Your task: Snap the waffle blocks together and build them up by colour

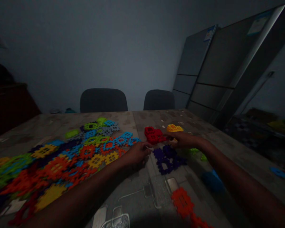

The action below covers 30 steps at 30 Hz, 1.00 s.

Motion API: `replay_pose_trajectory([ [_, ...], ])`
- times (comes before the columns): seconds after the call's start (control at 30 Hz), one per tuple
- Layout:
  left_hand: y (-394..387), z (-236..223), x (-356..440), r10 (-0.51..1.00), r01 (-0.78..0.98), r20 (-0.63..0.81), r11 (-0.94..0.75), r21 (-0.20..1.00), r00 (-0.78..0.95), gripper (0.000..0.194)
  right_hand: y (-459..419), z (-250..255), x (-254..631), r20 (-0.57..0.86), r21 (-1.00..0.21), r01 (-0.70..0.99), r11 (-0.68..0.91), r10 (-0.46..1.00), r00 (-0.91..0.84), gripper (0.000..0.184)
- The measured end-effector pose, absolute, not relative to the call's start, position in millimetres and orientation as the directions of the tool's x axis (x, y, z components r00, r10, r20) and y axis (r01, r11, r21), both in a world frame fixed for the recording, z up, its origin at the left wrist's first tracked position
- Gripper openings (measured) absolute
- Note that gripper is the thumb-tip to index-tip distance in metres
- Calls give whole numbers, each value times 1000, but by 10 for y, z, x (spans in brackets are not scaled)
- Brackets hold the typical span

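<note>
Red pieces (154, 135) between hands (138, 155), open table (142, 118) behind.

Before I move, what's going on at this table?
A person's right hand has its fingertips at the edge of the red pieces; the dim picture doesn't show how firm any grip is. The left hand hovers or rests just left of the purple pieces. Yellow pieces lie beyond the right hand, and a wide colorful spread covers the table's left side.
</note>
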State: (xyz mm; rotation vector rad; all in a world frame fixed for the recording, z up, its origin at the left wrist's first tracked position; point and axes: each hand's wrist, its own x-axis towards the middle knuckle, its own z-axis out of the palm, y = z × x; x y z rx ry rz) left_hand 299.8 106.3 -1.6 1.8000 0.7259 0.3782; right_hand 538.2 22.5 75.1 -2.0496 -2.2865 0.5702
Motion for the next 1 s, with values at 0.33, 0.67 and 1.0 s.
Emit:
replay_pose_trajectory([
  [0.33, 984, -51, 3118, 620, 246, -87, -176, 953, 780, 19, 141, 575, 5387, -221, -352, 932, 87, 960, -173, 77],
  [0.67, 947, -48, 3108, 612, 220, -70, -173, 960, 787, 23, 179, 528, 5233, -226, -421, 895, 146, 939, -260, 73],
  [1.0, 852, 86, 3395, 587, 323, -99, -290, 901, 804, 21, 104, 509, 5489, -114, -287, 953, -101, 991, 70, 43],
])
